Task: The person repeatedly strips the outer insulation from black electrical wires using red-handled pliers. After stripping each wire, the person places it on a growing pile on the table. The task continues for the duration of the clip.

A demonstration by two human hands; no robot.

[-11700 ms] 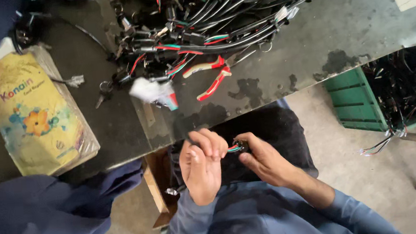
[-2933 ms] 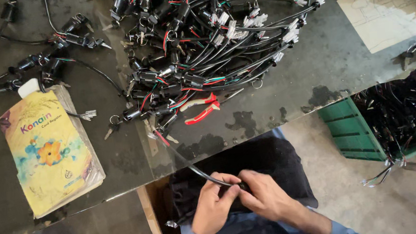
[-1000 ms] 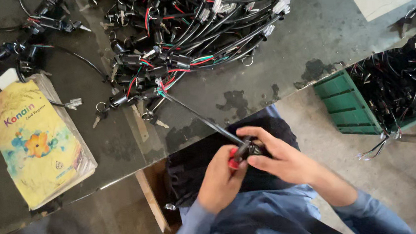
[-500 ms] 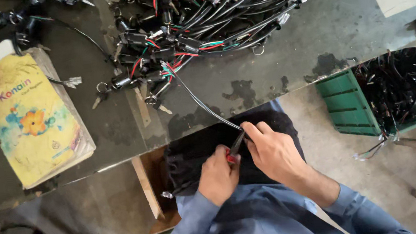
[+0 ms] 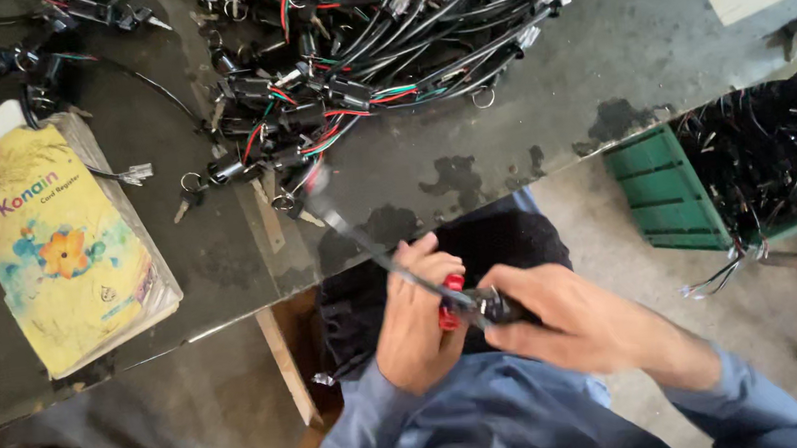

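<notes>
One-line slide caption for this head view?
Left hand grips a red-handled tool, right hand holds a cable from the table's wire pile.

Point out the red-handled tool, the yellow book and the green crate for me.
red-handled tool [image 5: 450, 302], head view, on the red grip in the left hand.
yellow book [image 5: 60, 249], head view, on the middle of its cover.
green crate [image 5: 662, 193], head view, on its ribbed side wall.

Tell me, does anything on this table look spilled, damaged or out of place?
Yes. Dark stains mark the table near its front edge, like dried spills. The yellow book looks worn. The wire harnesses lie in a tangled heap.
</notes>
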